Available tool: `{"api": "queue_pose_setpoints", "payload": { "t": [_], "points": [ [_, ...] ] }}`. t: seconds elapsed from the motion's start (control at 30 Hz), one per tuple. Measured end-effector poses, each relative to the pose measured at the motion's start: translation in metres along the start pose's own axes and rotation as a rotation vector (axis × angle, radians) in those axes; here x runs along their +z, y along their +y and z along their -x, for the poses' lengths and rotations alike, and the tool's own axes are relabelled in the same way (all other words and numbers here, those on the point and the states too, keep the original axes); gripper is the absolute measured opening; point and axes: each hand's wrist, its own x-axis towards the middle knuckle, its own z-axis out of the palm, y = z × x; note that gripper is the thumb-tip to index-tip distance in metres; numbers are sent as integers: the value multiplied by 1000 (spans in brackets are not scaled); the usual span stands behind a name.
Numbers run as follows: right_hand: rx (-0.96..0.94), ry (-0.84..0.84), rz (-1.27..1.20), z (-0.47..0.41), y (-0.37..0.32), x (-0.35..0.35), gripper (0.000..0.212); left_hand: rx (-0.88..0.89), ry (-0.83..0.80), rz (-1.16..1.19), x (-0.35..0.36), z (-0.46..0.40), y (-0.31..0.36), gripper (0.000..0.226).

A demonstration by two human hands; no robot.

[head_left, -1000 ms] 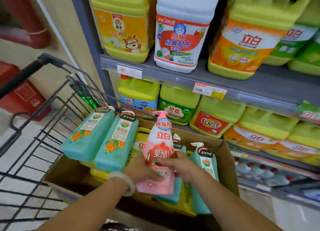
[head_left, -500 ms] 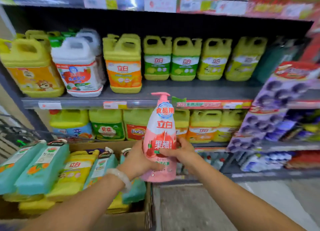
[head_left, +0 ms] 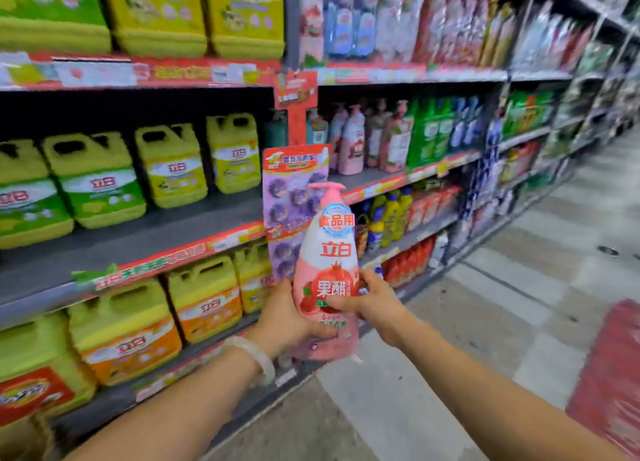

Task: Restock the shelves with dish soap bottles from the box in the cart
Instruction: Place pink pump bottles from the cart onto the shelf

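- Your view has swung right since a second ago: the box and cart are gone from sight, and the aisle's shelves (head_left: 398, 180) fill the frame
- Your left hand (head_left: 291, 318) and right hand (head_left: 370, 301) both grip the pink bottle (head_left: 329, 270), upright at chest height, off any shelf
- Similar pink bottles (head_left: 351, 142), blurred, seem to stand on the shelf ahead, so that is likely your slot

Pink pump bottle (head_left: 325, 270) reads 食品用, 立白, 果醋; yellow jugs (head_left: 100, 180) read 立白.
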Motion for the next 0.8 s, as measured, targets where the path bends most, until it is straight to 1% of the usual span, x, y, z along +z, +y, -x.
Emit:
{"api": "queue_pose_setpoints", "payload": {
  "t": [0.07, 0.13, 0.23, 0.27, 0.37, 0.47, 0.57, 0.7, 0.8],
  "points": [
    [-4, 60, -2, -14, -4, -33, 60, 36, -46, 0, 26, -29, 10, 67],
    [-17, 109, -6, -31, -8, -63, 62, 54, -81, 9, 50, -59, 16, 66],
    [-28, 142, -12, -60, -12, -99, 60, 60, -105, 6, 80, -108, 17, 84],
    [-33, 146, -12, -74, -13, -111, 62, 57, -109, 19, 90, -128, 16, 86],
    [-29, 184, 7, -128, -15, -143, 75, 52, -76, 28, 114, -187, 17, 83],
    [-17, 202, 8, -200, -26, -172, 82, 72, -70, 42, 131, -259, 23, 78],
    [-39, 184, -2, -264, -43, -192, 74, 111, -62, 17, 138, -328, 34, 76],
    [-92, 167, -25, -333, -59, -215, 62, 127, -23, -39, 146, -405, 41, 92],
    [-118, 140, -28, -379, -68, -228, 59, 121, 32, -89, 150, -449, 47, 98]
  ]
}}
